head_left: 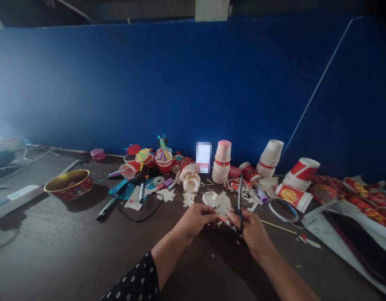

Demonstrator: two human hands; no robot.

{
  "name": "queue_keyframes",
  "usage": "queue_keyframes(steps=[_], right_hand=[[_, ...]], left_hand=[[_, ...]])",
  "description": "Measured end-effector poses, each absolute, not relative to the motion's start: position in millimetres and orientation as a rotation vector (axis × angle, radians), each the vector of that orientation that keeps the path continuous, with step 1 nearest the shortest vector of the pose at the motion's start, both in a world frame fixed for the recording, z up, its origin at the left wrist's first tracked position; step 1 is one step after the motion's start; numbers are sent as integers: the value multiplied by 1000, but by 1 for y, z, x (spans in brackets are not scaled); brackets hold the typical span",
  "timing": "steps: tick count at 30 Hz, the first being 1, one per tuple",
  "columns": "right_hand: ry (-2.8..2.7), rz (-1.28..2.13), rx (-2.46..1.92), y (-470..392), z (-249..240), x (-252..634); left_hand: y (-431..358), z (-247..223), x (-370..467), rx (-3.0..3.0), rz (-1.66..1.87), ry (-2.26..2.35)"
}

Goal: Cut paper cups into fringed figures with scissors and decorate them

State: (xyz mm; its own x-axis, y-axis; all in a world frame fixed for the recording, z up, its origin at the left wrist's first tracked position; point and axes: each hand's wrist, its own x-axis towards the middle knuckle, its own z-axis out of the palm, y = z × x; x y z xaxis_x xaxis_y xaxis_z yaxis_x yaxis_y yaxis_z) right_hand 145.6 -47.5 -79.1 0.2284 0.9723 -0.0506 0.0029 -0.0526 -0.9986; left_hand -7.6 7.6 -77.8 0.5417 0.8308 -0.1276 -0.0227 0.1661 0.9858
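Just below the frame's centre, the left hand [197,218]'s fingers pinch a red-and-white paper scrap [223,219]; the right hand [252,229]'s fingers grip black-handled scissors [241,200]. At right, a red-and-white paper cup [290,195] bears a round yellow emblem, too small to read.

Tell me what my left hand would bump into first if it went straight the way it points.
Beyond the small paper piece it seems to pinch, your left hand would likely meet your right hand first, the one holding the scissors; depth is hard to judge here.
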Motion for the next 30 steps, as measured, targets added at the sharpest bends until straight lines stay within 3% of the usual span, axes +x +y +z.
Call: queue_keyframes(steps=[30], right_hand=[[-1150, 907, -1446, -46, -81, 146]], left_hand=[[7, -78, -4, 1356, 768, 999]])
